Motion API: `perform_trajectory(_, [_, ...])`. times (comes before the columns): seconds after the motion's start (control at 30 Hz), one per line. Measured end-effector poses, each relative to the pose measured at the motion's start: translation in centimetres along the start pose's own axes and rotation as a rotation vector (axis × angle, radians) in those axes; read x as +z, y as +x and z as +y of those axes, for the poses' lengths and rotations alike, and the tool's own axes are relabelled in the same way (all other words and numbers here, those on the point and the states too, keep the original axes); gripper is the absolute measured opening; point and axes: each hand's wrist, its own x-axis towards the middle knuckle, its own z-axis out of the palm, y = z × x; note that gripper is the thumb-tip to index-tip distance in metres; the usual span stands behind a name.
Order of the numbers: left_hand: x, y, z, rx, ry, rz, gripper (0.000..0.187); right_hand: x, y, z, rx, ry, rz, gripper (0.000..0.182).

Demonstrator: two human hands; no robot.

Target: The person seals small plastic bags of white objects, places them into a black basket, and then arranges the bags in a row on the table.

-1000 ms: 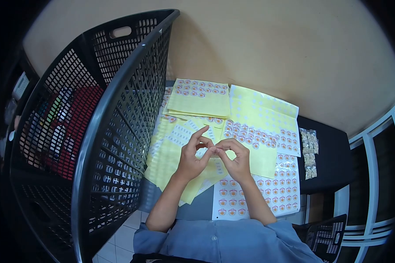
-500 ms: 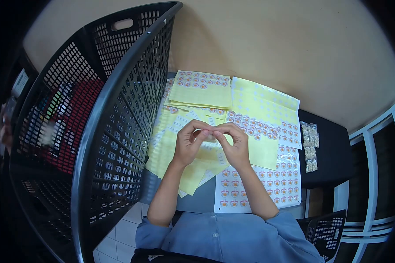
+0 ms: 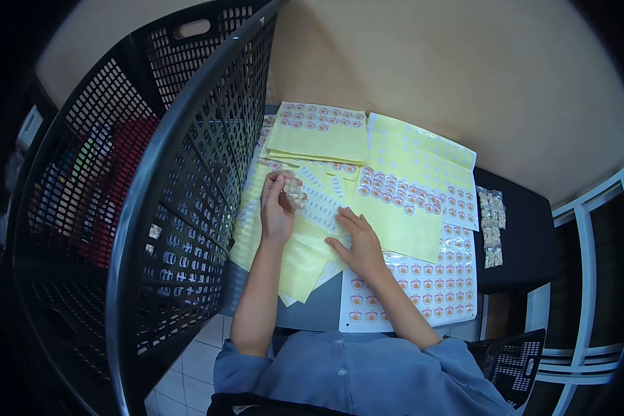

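Observation:
My left hand [image 3: 278,211] pinches a small clear packet of pale, nut-like pieces [image 3: 295,194] by its edge. Under and beside it lies a white strip of small printed labels [image 3: 319,209] on yellow backing paper [image 3: 301,267]. My right hand [image 3: 359,243] rests with its fingers apart, fingertips at the right end of that strip. Further right spread sheets of round orange-and-pink stickers [image 3: 430,277], some partly peeled down to yellow backing.
A large black plastic basket [image 3: 194,173] stands tall along the left, with red cloth [image 3: 128,187] seen inside or through it. On a black-covered table [image 3: 523,239] to the right sit several similar packets [image 3: 491,222]. A beige wall [image 3: 423,62] closes off the back.
My hands, together over the middle before, have parted. The left has moved left with the packet now plainly in view; the right has dropped with opened fingers onto the label strip.

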Motion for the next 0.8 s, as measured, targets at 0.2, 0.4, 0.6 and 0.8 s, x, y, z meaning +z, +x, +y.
perform_trajectory(0.2, [-1.0, 0.1, -2.2, -0.3, -0.121, 0.102, 0.011, 0.5, -0.1, 0.3, -0.002, -0.027, 0.008, 0.034])
perform_trajectory(0.4, [-0.8, 0.0, -2.4, -0.302, -0.058, 0.111, 0.012, 0.8, 0.0, 0.5, -0.003, -0.015, 0.031, 0.023])
perform_trajectory(0.6, [-1.3, 0.1, -2.8, -0.271, -0.021, 0.062, 0.013, 1.0, 0.1, 0.6, -0.036, -0.039, 0.051, 0.018])
perform_trajectory(0.8, [-1.2, 0.2, -3.1, -0.272, -0.032, 0.122, 0.013, -0.1, 0.4, 0.3, -0.06, -0.052, 0.001, 0.021])
